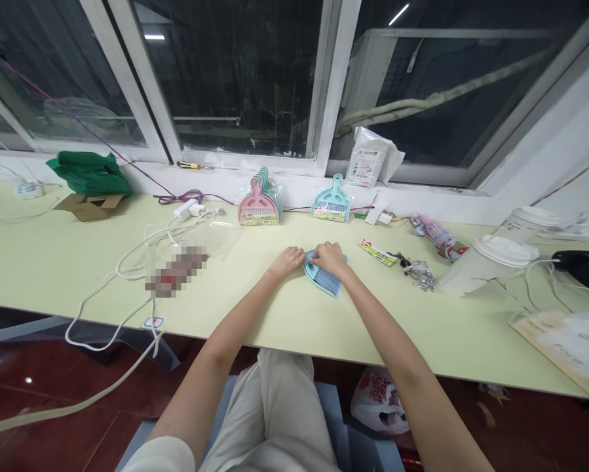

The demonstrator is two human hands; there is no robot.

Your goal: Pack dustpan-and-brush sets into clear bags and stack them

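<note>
Pale-blue plastic dustpan-and-brush set (pixel 326 282) lies mid-frame on the smooth pale-yellow table (pixel 215 301). The right hand (pixel 329 256) pinches its upper part; the left hand (pixel 287 260) meets the rim, its hold I can't tell from here. If those 2 hands pull unevenly, it could skid.

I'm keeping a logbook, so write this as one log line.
left hand: at blue dustpan edge; right hand: on dustpan; brush: in dustpan; pink dustpan: by wall
</note>
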